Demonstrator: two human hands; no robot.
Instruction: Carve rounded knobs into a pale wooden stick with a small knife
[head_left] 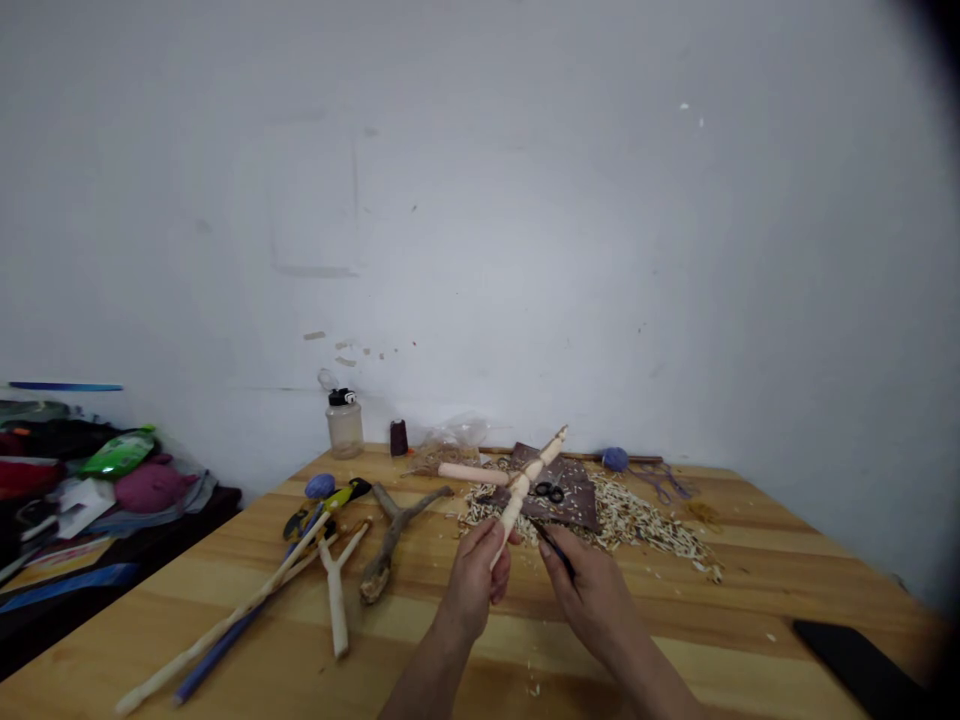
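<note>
Head view, left to right: forked branch [390, 535] lying on the wooden tabletop [720, 620], well apart from the hands. Left hand [472, 580] curled closed around the lower end of a pale whittled stick [529, 487], which angles up and away from the palm over loose wood shavings [630, 520]. Right hand [592, 600] nearly closed, pinching a small dark knife [556, 550] near the stick.

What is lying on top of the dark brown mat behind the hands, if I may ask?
Black-handled scissors lie on the dark brown mat, with a few wood shavings. The carved stick held up in front hides part of it.
</note>
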